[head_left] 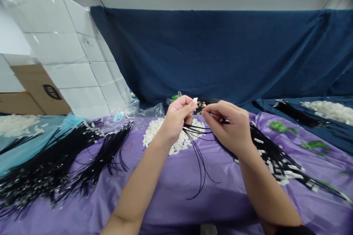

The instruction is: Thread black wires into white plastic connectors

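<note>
My left hand [179, 115] pinches a small white connector [195, 101] at its fingertips, above a pile of white connectors [154, 129]. Several thin black wires [199, 154] hang below that hand and curve down over the purple cloth. Close by on the right, my right hand [227, 123] is closed, thumb against forefinger, on a thin black wire [215, 113]. The two hands' fingertips are a small gap apart. Whether the wire's end touches the connector is too small to tell.
Bundles of black wires lie on the purple cloth [165, 183] at left [49, 158] and right [275, 154]. Green ties [316, 146] are at the right. Clear plastic bags [138, 112] lie behind. White boxes [63, 44] are stacked back left; a blue curtain [209, 51] hangs behind.
</note>
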The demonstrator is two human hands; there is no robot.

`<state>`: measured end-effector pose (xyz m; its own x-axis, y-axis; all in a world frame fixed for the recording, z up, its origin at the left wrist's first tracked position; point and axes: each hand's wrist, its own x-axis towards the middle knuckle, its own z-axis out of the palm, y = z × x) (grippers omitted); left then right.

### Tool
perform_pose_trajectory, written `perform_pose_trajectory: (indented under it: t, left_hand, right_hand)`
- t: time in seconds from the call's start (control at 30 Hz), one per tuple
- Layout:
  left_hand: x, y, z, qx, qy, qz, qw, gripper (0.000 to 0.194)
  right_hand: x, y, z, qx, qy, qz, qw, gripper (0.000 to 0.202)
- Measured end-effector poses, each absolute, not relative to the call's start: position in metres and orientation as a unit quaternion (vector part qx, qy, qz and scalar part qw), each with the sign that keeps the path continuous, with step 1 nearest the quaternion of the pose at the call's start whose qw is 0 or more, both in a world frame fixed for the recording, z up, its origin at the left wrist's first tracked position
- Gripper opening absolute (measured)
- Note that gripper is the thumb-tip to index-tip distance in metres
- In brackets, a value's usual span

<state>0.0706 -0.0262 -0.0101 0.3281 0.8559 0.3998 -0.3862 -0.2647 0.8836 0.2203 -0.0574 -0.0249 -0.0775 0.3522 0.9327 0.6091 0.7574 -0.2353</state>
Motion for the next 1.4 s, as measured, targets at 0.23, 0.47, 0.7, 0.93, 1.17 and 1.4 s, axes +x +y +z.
perform_pose_trajectory:
  t: [0.23,0.47,0.7,0.93,1.17,1.4]
  left_hand:
    - [0.070,-0.021,-0.009,0.535,0.272,0.571,0.560,0.027]
    - [0.063,-0.011,-0.009,0.467,0.277,0.590,0.598,0.034]
    - [0.060,-0.011,-0.006,0.453,0.264,0.579,0.624,0.031]
    - [0.061,-0.010,-0.007,0.447,0.260,0.589,0.621,0.034]
    - [0.064,-0.009,-0.010,0.467,0.275,0.609,0.580,0.036]
    - [0.066,-0.011,-0.011,0.483,0.281,0.620,0.551,0.033]
  right_hand:
    - [0.221,-0.065,-0.026,-0.369,-0.677,-0.211,0.600,0.014]
    - [0.215,-0.088,-0.027,-0.385,-0.808,-0.071,0.441,0.010]
    - [0.203,-0.067,-0.033,-0.484,-0.804,0.004,0.345,0.016]
    - [0.202,-0.061,-0.034,-0.476,-0.796,0.003,0.375,0.014]
    - [0.194,-0.057,-0.040,-0.489,-0.758,-0.024,0.431,0.013]
    - [0.189,-0.055,-0.040,-0.515,-0.729,-0.026,0.451,0.014]
